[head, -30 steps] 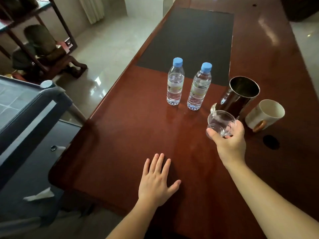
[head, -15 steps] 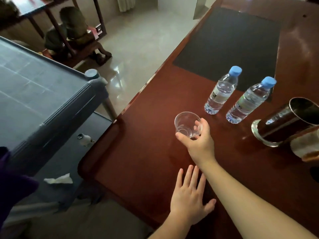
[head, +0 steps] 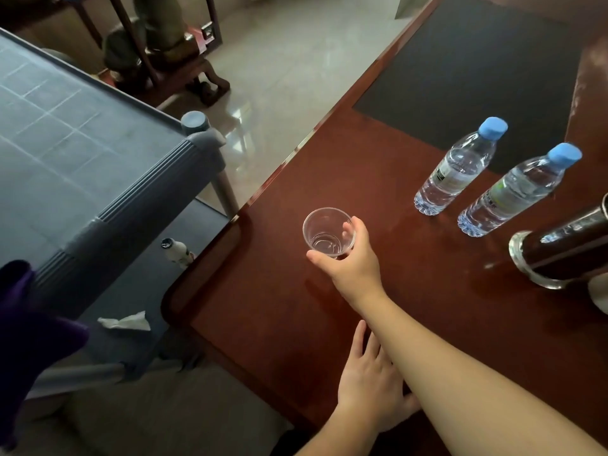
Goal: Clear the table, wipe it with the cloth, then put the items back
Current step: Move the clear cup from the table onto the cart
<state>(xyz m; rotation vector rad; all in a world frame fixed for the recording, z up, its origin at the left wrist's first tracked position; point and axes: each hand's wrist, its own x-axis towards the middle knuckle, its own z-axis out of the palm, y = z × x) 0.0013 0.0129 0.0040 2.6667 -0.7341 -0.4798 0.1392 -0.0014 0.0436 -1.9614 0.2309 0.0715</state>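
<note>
Right hand (head: pixel 353 261) grips clear cup (head: pixel 329 233) above table (head: pixel 269 304) near its left edge, left hand (head: pixel 370 386) flat and open; keep cup level, set it squarely on grey cart (head: pixel 82 153).

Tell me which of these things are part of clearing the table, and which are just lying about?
Part of the job:
- clear plastic cup, held in the right hand
- two blue-capped water bottles
- dark metal tumbler
- red-brown wooden table

Lying about:
- grey plastic cart
- crumpled white tissue
- small white bottle
</note>
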